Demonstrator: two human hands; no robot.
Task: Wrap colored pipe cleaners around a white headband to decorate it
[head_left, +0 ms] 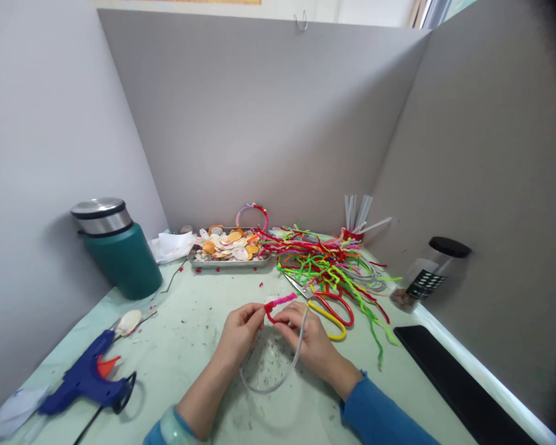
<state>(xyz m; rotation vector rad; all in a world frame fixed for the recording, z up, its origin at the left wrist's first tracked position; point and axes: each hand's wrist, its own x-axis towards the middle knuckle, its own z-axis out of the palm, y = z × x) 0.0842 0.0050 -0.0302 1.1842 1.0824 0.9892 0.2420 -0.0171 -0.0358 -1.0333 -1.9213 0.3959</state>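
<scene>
Between my hands is a pale, thin hoop (278, 388), like a headband, its bare part curving down toward me. A red pipe cleaner (269, 311) bends around near my left fingertips, and a bright pink fuzzy stretch (285, 299) sticks out beside it. My left hand (238, 330) is closed, thumb and finger pinching the hoop where the red starts. My right hand (306, 334) is closed too, its fingertips pinching the red pipe cleaner; the hoop's other side passes in front of it. Scissors (327, 306) with red and yellow handles lie just beyond my right hand.
A metal tray (231, 264) of shells and a heap of pipe cleaners (324, 253) lie at the back, near a decorated hoop (252, 206) and glue sticks (356, 213). At left are a blue glue gun (90, 377) and green bottle (123, 256); right, a jar (429, 272) and black strip (445, 371).
</scene>
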